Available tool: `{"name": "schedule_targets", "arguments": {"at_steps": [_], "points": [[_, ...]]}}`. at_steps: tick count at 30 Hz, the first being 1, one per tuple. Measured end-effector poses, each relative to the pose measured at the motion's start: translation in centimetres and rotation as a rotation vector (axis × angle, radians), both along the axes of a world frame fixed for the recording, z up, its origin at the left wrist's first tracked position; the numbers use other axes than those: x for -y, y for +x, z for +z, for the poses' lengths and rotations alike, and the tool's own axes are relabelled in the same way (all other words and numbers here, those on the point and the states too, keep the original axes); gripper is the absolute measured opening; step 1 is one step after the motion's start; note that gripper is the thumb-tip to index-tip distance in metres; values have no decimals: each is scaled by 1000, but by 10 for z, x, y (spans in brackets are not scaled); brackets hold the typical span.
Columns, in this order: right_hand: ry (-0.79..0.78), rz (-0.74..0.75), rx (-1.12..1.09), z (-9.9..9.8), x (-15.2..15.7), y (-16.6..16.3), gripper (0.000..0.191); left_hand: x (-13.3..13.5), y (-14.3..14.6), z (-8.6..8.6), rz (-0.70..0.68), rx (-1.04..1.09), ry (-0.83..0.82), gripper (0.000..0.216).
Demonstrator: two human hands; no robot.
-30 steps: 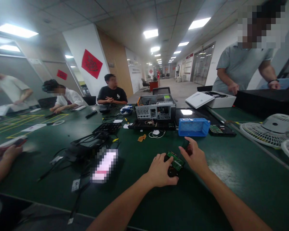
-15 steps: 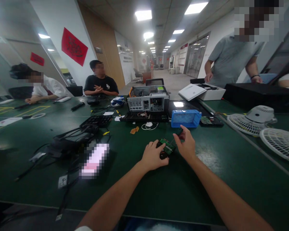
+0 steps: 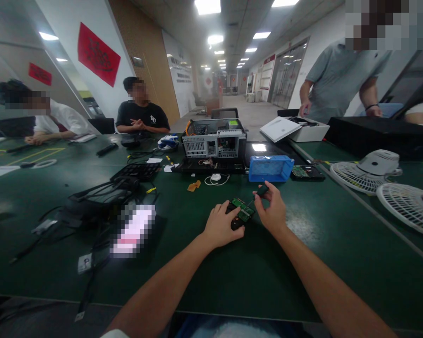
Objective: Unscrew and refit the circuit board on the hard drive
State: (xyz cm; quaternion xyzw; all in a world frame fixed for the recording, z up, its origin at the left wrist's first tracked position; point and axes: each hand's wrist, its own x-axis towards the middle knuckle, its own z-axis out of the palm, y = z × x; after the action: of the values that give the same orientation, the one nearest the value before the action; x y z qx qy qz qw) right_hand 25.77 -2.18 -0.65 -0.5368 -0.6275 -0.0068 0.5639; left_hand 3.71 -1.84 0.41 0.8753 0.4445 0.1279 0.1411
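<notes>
On the green table lies a hard drive [image 3: 244, 213] with its green circuit board facing up. My left hand [image 3: 221, 225] grips it from the left, fingers across the top and thumb at the near edge, covering part of it. My right hand [image 3: 273, 209] is closed around the dark handle of a screwdriver [image 3: 262, 190]. Its thin shaft slants down and left to the board's right part; whether the tip sits on a screw is too small to tell. Beyond my hands stands a blue plastic bin [image 3: 270, 169].
An opened computer case [image 3: 213, 143] stands behind. Right of the bin lies another drive [image 3: 307, 172]; white fan parts [image 3: 356, 176] are farther right. Black cables and straps [image 3: 95, 202] and a pixelated bright screen [image 3: 134, 230] lie left. Several people are around the table [image 3: 268, 281].
The view has shifted slightly, moving most things a little up and left. Both hands keep their grip on the hard drive and the screwdriver, whose handle now shows more clearly.
</notes>
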Motion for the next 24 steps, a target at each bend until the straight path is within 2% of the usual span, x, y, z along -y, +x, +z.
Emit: {"name": "schedule_targets", "arguments": {"at_steps": [3,7,11,16,22,24], "points": [[10,-76,78,2,0,1,54,-1,0,-1,1,-7,-10,78],[22,-108,127,6,1,3,49,-2,-2,-2,2,0,-13,79],[13,-48,123,9,4,3,50,-2,-3,-1,-12,8,-15,79],[-9,42,13,4,2,3,60,-2,-5,-1,-9,-14,-27,79],[-2,-139,89,3,0,5,58,-2,-7,1,-20,-8,-6,79],[9,-157,129,6,1,4,56,-3,-7,1,-28,-8,-5,79]]}}
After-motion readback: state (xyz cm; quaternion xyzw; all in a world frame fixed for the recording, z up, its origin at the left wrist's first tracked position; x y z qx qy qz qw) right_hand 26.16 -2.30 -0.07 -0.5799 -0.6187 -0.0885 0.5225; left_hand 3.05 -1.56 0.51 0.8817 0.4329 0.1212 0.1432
